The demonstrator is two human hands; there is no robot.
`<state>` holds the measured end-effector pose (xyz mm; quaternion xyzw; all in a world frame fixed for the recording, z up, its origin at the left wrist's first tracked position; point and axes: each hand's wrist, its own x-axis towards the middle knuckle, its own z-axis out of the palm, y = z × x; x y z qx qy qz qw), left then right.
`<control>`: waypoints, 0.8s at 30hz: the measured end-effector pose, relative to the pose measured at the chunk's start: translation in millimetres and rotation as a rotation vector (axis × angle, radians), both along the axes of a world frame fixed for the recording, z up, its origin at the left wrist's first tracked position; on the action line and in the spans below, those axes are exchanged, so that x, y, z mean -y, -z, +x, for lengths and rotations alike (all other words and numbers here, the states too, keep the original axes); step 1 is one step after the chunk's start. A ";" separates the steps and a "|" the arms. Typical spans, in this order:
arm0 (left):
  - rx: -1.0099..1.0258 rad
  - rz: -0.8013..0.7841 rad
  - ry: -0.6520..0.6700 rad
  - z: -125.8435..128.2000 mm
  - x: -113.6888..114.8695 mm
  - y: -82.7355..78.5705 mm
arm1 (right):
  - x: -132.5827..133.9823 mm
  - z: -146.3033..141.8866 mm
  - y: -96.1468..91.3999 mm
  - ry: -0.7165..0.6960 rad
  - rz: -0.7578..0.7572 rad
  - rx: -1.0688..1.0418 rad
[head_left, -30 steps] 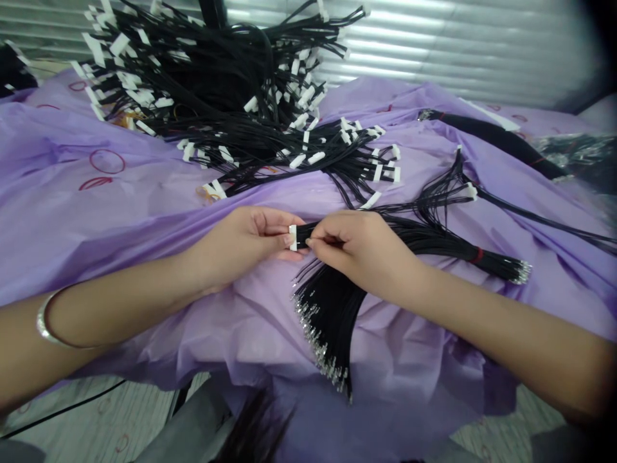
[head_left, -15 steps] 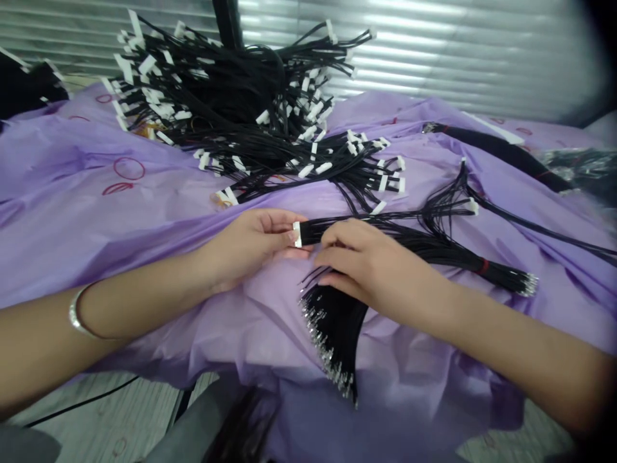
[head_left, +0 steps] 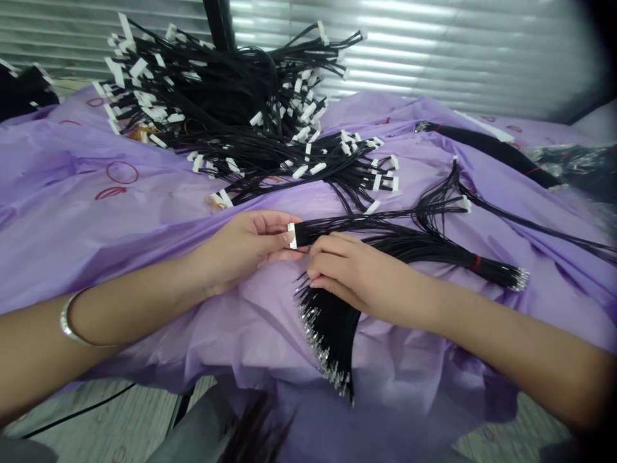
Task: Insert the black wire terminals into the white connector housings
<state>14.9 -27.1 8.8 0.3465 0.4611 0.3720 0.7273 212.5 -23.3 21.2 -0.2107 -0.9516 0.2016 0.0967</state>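
My left hand [head_left: 263, 244] pinches a white connector [head_left: 292, 236] between thumb and fingers. Black wires [head_left: 313, 228] run out of the connector to the right. Just right of it, my right hand [head_left: 342, 267] is closed, its fingertips together above the fanned wire ends; what they pinch is too small to make out. Under that hand a bundle of black wires [head_left: 335, 328] spreads toward me, tipped with silvery metal terminals. The bundle's other end, bound with a red rubber band [head_left: 476, 262], lies to the right.
Behind my hands is a big heap of black cables [head_left: 231, 96] with white connectors. Purple sheeting [head_left: 159, 225] covers the table. Red rubber bands [head_left: 122, 172] lie at left. Another tied wire bundle [head_left: 486, 149] and clear plastic wrapping [head_left: 578, 157] lie at the far right.
The whole view has shifted slightly, so things appear a little further left. My right fingers have drawn closer together over the wire ends. The left hand keeps its hold on the connector.
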 end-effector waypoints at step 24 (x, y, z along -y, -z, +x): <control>-0.068 0.046 0.073 0.8 2.4 -2.7 | 0.9 -1.6 -1.0 0.485 0.027 0.067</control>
